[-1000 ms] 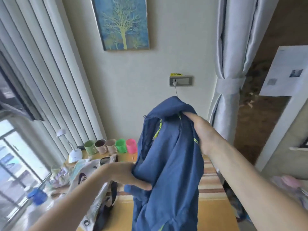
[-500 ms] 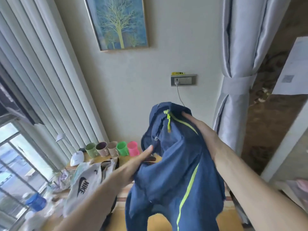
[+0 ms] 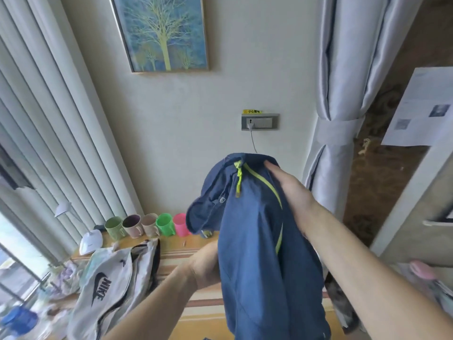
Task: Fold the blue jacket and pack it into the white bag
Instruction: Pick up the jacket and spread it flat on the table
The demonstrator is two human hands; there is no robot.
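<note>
The blue jacket (image 3: 259, 241), with neon-yellow zippers, hangs in the air over the table. My right hand (image 3: 291, 190) grips its top edge and holds it up. My left hand (image 3: 206, 266) reaches into the cloth lower down on the left side; its fingers are hidden behind the fabric. The white bag (image 3: 110, 288), with a dark logo and black straps, lies open and slumped on the table to the left of the jacket.
A row of coloured mugs (image 3: 147, 225) stands along the wall at the back of the striped table (image 3: 196, 303). A small white lamp (image 3: 89, 241) sits at the back left. A blue-capped bottle (image 3: 19, 320) stands at the lower left. A curtain (image 3: 343, 119) hangs on the right.
My left hand has moved from the jacket's upper left down to its lower left edge and slipped behind the cloth. The jacket now hangs longer from my right hand.
</note>
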